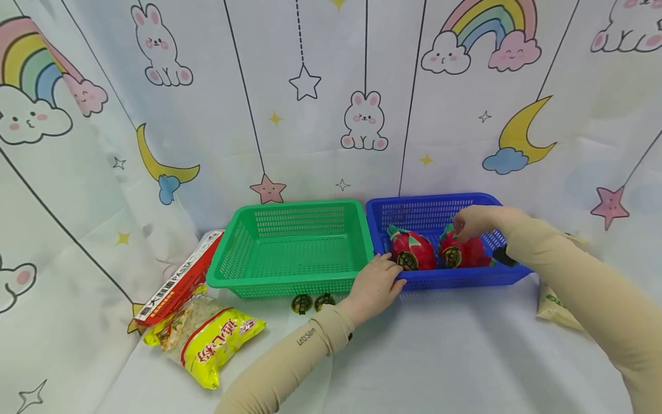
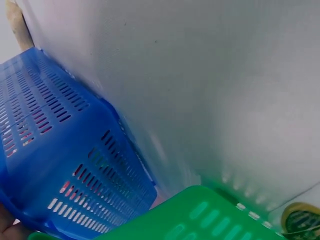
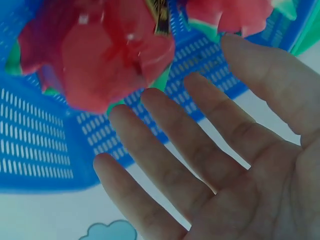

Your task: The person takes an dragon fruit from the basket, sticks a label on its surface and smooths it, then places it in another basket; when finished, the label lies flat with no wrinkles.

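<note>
A blue basket holds two red dragon fruits with green-tipped scales and dark round labels: a left one and a right one. My left hand grips the basket's near-left rim, fingers over the edge and thumb outside. Few of its fingers show in the left wrist view. My right hand is above the right dragon fruit. In the right wrist view its fingers are spread and nearly straight, close beside that fruit, with nothing held.
A green basket stands against the blue one's left side. Further left lie a red-and-white pasta box and a yellow macaroni bag. Two round labels show below the green basket. A beige packet is partly behind my right arm.
</note>
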Tool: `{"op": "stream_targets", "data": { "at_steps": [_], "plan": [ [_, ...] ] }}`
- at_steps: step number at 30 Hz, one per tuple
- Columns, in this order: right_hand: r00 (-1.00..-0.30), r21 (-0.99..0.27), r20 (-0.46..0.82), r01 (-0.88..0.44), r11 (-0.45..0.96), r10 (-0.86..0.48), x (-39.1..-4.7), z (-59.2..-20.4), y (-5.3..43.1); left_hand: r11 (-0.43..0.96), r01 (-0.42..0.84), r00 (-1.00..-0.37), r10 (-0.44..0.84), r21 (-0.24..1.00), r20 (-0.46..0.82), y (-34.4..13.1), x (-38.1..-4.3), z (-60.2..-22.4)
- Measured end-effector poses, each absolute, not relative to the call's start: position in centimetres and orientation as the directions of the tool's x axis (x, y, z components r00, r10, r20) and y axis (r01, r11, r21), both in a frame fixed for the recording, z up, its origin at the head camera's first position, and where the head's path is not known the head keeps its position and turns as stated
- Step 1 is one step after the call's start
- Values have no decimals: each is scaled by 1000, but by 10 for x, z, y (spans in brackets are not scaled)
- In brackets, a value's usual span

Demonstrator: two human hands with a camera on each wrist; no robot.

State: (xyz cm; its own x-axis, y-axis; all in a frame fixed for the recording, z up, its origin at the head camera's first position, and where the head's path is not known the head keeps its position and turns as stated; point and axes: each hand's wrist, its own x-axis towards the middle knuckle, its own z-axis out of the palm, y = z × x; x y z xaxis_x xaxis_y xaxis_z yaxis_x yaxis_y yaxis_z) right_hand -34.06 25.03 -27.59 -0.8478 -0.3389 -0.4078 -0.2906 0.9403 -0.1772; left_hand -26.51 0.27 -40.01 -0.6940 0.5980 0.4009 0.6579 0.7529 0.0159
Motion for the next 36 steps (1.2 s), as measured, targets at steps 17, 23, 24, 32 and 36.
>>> {"op": "stream_targets", "data": {
  "at_steps": [17,23,24,32,36],
  "plan": [
    [-867,-200,-195,-422,884,-458,-311,-312,242,690,716,-641,585,110,497,-12,-261,-409],
    [-872,-205,-161,-429,880,-462,-309,-315,240,704,696,-674,575,139,464,-20,-261,-408],
    [-872,-208,-156,-429,879,-463,-309,-315,239,709,691,-681,573,142,456,-22,-261,-407],
    [-881,-249,-96,-429,868,-463,-303,-320,237,697,700,-680,584,155,444,-37,-261,-401],
    [-889,-240,-56,-430,870,-455,-299,-326,234,684,721,-649,608,113,458,-45,-258,-401]
  ]
}}
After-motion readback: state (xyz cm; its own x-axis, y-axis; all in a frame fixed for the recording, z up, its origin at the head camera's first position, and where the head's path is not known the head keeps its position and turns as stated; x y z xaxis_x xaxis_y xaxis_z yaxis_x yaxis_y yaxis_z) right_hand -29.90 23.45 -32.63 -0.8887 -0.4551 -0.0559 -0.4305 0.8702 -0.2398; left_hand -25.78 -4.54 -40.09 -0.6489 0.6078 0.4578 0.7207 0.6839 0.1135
